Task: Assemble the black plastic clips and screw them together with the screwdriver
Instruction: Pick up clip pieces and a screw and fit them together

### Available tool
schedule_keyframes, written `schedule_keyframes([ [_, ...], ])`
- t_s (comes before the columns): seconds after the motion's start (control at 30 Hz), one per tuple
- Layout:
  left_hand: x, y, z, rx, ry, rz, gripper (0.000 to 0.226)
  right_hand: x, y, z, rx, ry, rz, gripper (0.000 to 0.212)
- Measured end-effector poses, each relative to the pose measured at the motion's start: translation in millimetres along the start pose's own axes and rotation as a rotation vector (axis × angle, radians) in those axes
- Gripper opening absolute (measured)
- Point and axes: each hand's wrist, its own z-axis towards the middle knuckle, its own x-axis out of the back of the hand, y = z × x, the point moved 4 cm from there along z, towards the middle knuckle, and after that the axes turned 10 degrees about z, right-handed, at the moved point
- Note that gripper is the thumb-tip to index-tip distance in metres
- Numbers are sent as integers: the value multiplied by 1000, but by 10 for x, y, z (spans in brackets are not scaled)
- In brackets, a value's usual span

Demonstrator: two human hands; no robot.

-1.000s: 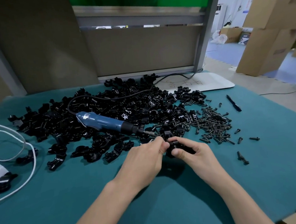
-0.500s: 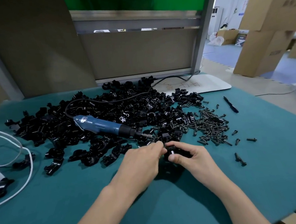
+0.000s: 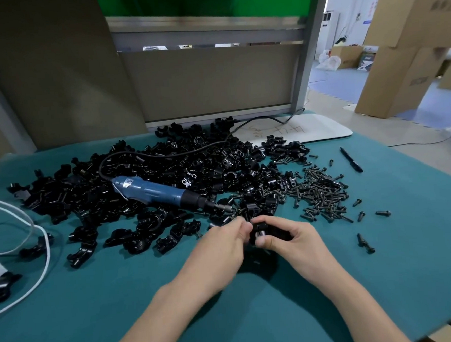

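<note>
While both forearms stretch out over the teal surface (image 3: pixel 149 321), the two hands meet just short of the parts heap. The right hand (image 3: pixel 294 242) has its grip curled round a black clip (image 3: pixel 265 232), thumb pressed on the near face and fingers wrapped over the top. The left hand (image 3: pixel 223 247) is on the other side. Its grip is a pinch, fingertips bunched against the clip's left end, though the blur hides whether anything small sits between them. The clip is held just above the cloth, with a dark shadow under it.

Right behind the hands lies the screwdriver (image 3: pixel 157 192) — blue body, black nose, tip pointing at the hands. It rests across the heap of clips (image 3: pixel 192 162), and its black cord loops back over the heap toward the far edge. Just right of the heap is a scatter of screws (image 3: pixel 323 194), with a few strays well apart on the cloth. Past them lies a black pen (image 3: pixel 351 160). Off to the left a white cable (image 3: pixel 43 250) curls across the surface.

At the far edge sits a white board (image 3: pixel 317 132) with scribbles, then a grey partition (image 3: pixel 208 82) — and beyond it to the right, cardboard boxes (image 3: pixel 397 67) on the floor.
</note>
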Motion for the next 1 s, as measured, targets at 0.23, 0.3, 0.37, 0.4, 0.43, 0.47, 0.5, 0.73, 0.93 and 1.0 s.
schedule_keyframes([
  [0.23,6,2,-16,-20,55,-230,41,3,11,-2,12,5,-5,30],
  [0.3,-75,0,12,197,-152,-664,45,-8,-1,3,49,1,-20,33],
  [0.37,-95,28,14,292,-245,-910,42,-14,-9,4,67,-9,-26,34],
  [0.4,-85,45,15,276,-240,-903,41,-11,-6,2,56,-8,-27,33],
  [0.43,-57,49,8,216,-179,-739,40,-5,3,1,33,-3,-22,33],
  [0.47,-10,46,-8,117,-81,-395,38,0,13,-5,8,1,-9,33],
  [0.5,19,34,-29,15,29,37,33,4,22,-10,-13,2,5,33],
  [0.73,-40,-36,28,-9,99,-263,43,-7,-36,-14,17,17,15,30],
  [0.93,-141,63,36,264,-187,-874,43,-20,-69,-16,68,16,-9,32],
  [1.0,-42,51,10,82,-11,-450,40,-7,-56,-13,46,22,3,32],
])
